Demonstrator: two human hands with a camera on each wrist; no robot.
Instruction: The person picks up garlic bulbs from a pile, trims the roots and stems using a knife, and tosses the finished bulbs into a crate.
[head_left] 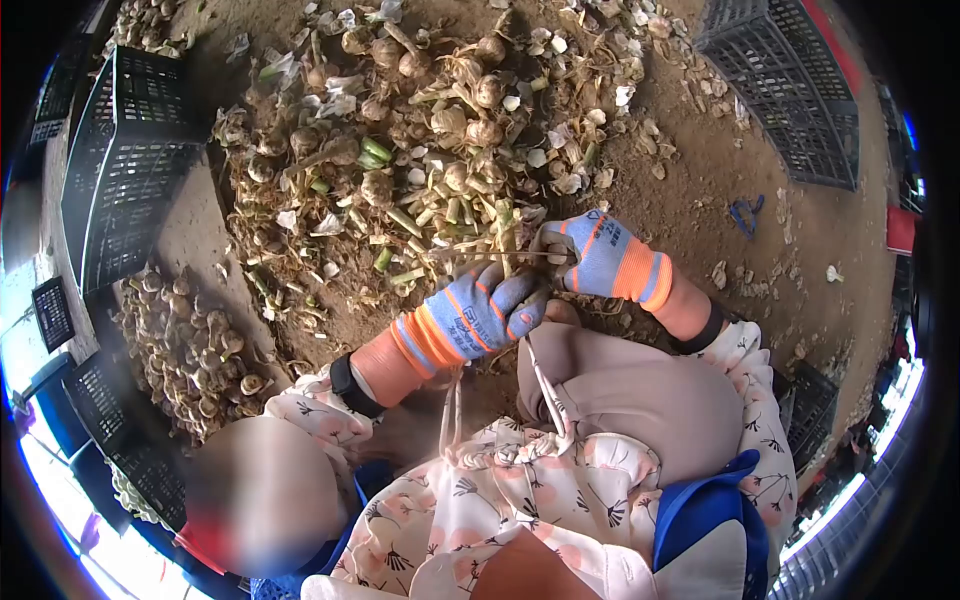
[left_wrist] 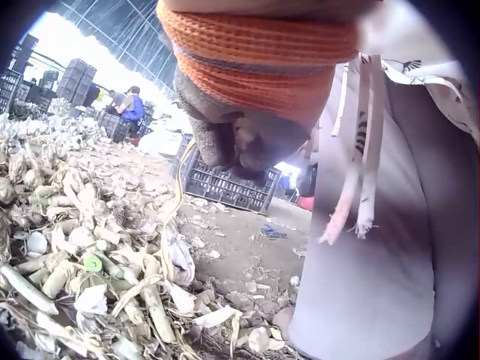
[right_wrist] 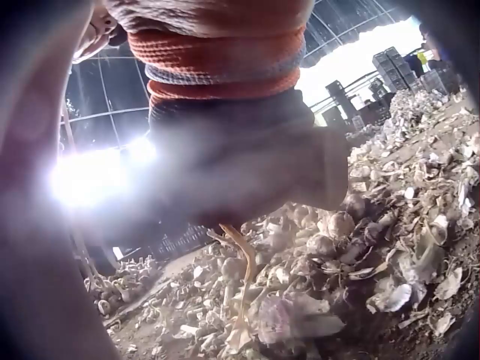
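In the head view my left hand [head_left: 475,312], in a blue and orange glove with dark fingertips, curls around a garlic stalk [head_left: 504,232] that rises from its fingers. Any bulb on it is hidden in the glove. Close beside it, my right hand [head_left: 598,257] grips the end of a thin, straight brownish strip [head_left: 480,252] that crosses the stalk; I cannot tell whether it is a blade. A dry yellowish leaf [left_wrist: 177,195] dangles below the left glove in the left wrist view. Before the hands lies a heap of garlic bulbs [head_left: 483,133] and cut stalks [head_left: 455,210].
Black plastic crates stand at the left [head_left: 130,170] and at the far right [head_left: 785,90]. Another pile of garlic bulbs [head_left: 190,345] lies on the left. A blue object [head_left: 746,215] rests on the dirt floor. Another person [left_wrist: 133,106] sits farther off beside crates.
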